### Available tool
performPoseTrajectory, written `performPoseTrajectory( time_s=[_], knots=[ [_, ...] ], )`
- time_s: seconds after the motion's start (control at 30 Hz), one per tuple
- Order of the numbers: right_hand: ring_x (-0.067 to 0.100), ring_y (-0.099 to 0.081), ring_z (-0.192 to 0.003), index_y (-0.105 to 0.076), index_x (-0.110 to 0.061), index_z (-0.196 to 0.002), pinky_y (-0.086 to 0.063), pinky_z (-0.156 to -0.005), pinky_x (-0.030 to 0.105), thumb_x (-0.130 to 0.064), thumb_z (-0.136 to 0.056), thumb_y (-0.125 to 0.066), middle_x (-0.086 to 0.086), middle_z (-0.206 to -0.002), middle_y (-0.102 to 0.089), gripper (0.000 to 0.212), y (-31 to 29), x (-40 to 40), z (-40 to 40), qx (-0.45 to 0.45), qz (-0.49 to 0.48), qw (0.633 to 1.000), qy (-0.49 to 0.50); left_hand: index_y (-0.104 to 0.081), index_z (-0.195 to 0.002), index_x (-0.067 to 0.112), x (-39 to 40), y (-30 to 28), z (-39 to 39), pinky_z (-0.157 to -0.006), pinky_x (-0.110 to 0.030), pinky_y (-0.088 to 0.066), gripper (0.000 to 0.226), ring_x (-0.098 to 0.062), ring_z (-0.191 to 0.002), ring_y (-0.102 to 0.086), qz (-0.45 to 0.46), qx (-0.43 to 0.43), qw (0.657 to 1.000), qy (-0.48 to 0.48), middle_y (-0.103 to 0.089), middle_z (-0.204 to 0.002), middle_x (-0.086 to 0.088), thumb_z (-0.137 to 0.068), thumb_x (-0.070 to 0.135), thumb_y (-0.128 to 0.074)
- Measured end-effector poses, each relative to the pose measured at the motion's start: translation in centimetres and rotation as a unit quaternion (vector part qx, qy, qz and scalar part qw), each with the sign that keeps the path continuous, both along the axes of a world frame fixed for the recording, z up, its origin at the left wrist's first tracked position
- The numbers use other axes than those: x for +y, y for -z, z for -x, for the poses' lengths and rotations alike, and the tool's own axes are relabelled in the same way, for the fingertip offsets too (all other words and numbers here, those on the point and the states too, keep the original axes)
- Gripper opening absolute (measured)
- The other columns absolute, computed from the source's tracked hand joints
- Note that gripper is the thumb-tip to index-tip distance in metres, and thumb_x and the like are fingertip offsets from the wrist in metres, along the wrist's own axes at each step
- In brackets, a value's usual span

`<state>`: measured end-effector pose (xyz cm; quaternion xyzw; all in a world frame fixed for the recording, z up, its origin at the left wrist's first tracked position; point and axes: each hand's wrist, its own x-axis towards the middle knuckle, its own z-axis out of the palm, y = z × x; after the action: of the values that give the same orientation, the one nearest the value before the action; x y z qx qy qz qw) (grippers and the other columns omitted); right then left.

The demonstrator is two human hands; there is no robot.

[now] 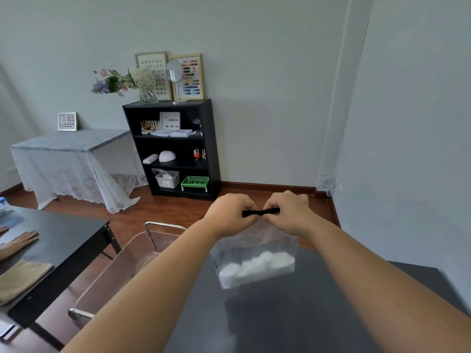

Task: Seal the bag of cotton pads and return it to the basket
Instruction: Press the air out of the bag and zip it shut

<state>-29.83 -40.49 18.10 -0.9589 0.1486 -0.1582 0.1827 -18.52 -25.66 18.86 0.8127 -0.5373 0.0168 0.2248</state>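
A clear plastic bag (254, 253) hangs in the air above the dark grey table (293, 314), with white round cotton pads (256, 268) heaped at its bottom. Along the bag's top runs a black strip (260, 213). My left hand (230, 215) pinches the left end of that strip and my right hand (289, 212) pinches the right end, fingertips almost meeting in the middle. To the left and lower stands a clear basket with metal handles (122, 271), partly hidden by my left forearm.
A black table (63, 240) at the left carries a tan cloth (20, 278) and another person's hand (17, 244). Further back stand a black shelf unit (173, 149) and a lace-covered table (66, 159). Wooden floor lies between them.
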Motion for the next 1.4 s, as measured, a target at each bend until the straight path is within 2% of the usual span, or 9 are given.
performPoseTrajectory(
  time_s=[0.17, 0.37, 0.6, 0.83, 1.03, 1.1, 1.17, 1.3, 1.4],
  knots=[
    [0.008, -0.042, -0.097, -0.059, -0.041, -0.074, -0.018, -0.078, 0.035, -0.043, -0.082, -0.064, -0.020, -0.087, -0.060, 0.009, 0.7, -0.3, 0.4, 0.002, -0.006, 1.000, -0.004, -0.071, -0.083, 0.030, 1.6, 0.4, -0.8, -0.071, -0.033, -0.050, 0.021, -0.011, -0.077, -0.060, -0.017, -0.024, 0.999, -0.019, -0.065, -0.080, 0.012, -0.083, 0.050, -0.067],
    [0.010, -0.040, -0.100, -0.057, -0.048, -0.062, -0.015, -0.077, 0.033, -0.061, -0.074, -0.064, -0.016, -0.090, -0.065, 0.019, 1.2, -1.2, 1.1, 0.031, 0.011, 0.999, -0.006, -0.071, -0.089, 0.031, 2.7, 1.1, -0.8, -0.082, -0.036, -0.048, 0.012, -0.009, -0.081, -0.060, -0.030, -0.042, 0.999, -0.019, -0.065, -0.084, 0.015, -0.087, 0.042, -0.065],
    [0.004, -0.040, -0.097, -0.061, -0.044, -0.070, -0.016, -0.080, 0.033, -0.055, -0.078, -0.067, -0.026, -0.080, -0.061, 0.015, 1.3, -2.5, 1.9, 0.014, 0.019, 1.000, -0.014, -0.070, -0.089, 0.031, 2.8, 1.0, -0.9, -0.080, -0.032, -0.042, 0.014, -0.008, -0.079, -0.058, -0.020, -0.062, 0.998, -0.003, -0.063, -0.083, 0.016, -0.089, 0.044, -0.062],
    [0.005, -0.045, -0.099, -0.063, -0.042, -0.070, -0.022, -0.088, 0.036, -0.053, -0.078, -0.069, -0.019, -0.087, -0.067, 0.015, 1.3, -3.9, 3.5, 0.010, 0.000, 1.000, 0.000, -0.069, -0.080, 0.033, 3.9, 1.6, -1.7, -0.088, -0.035, -0.029, 0.027, -0.009, -0.090, -0.051, 0.001, -0.081, 0.996, -0.028, -0.064, -0.080, 0.017, -0.084, 0.059, -0.060],
    [0.007, -0.049, -0.097, -0.070, -0.036, -0.080, -0.026, -0.094, 0.037, -0.043, -0.083, -0.069, -0.024, -0.082, -0.061, 0.007, 1.2, -4.8, 4.4, -0.029, -0.021, 0.999, 0.006, -0.055, -0.057, 0.024, 4.3, 2.1, -2.3, -0.075, -0.033, -0.035, 0.052, -0.013, -0.068, -0.052, 0.062, -0.134, 0.988, -0.040, -0.054, -0.059, 0.011, -0.076, 0.072, -0.051],
    [0.010, -0.050, -0.096, -0.074, -0.031, -0.086, -0.034, -0.099, 0.045, -0.036, -0.085, -0.069, -0.021, -0.085, -0.063, 0.007, 1.0, -5.2, 4.8, -0.035, -0.039, 0.999, 0.000, -0.048, -0.051, 0.017, 4.6, 1.9, -2.2, -0.065, -0.033, -0.040, 0.060, -0.014, -0.054, -0.048, 0.107, -0.130, 0.985, -0.030, -0.048, -0.051, 0.008, -0.072, 0.073, -0.058],
    [0.014, -0.052, -0.094, -0.075, -0.027, -0.086, -0.039, -0.097, 0.048, -0.034, -0.084, -0.071, -0.018, -0.086, -0.064, 0.008, 1.0, -5.4, 5.2, -0.033, -0.049, 0.998, -0.008, -0.039, -0.047, 0.013, 4.9, 1.7, -2.0, -0.052, -0.028, -0.034, 0.066, -0.017, -0.044, -0.039, 0.135, -0.129, 0.982, -0.024, -0.039, -0.045, 0.004, -0.069, 0.071, -0.062],
    [0.017, -0.053, -0.089, -0.069, -0.026, -0.072, -0.041, -0.091, 0.042, -0.042, -0.079, -0.074, 0.001, -0.082, -0.067, 0.017, 1.4, -5.5, 5.5, -0.040, -0.061, 0.997, 0.006, -0.025, -0.049, 0.016, 5.4, 1.7, -1.8, -0.044, -0.028, -0.025, 0.073, -0.018, -0.042, -0.028, 0.136, -0.103, 0.983, -0.061, -0.029, -0.043, 0.000, -0.062, 0.076, -0.065],
    [0.014, -0.051, -0.077, -0.055, -0.030, -0.057, -0.040, -0.074, 0.031, -0.045, -0.075, -0.076, -0.003, -0.068, -0.058, 0.031, 1.8, -5.5, 5.6, -0.052, -0.065, 0.996, 0.009, -0.021, -0.050, 0.017, 5.7, 2.4, -1.9, -0.042, -0.030, -0.024, 0.074, -0.015, -0.043, -0.022, 0.128, -0.083, 0.985, -0.086, -0.025, -0.042, 0.000, -0.059, 0.078, -0.063]
  ],
)
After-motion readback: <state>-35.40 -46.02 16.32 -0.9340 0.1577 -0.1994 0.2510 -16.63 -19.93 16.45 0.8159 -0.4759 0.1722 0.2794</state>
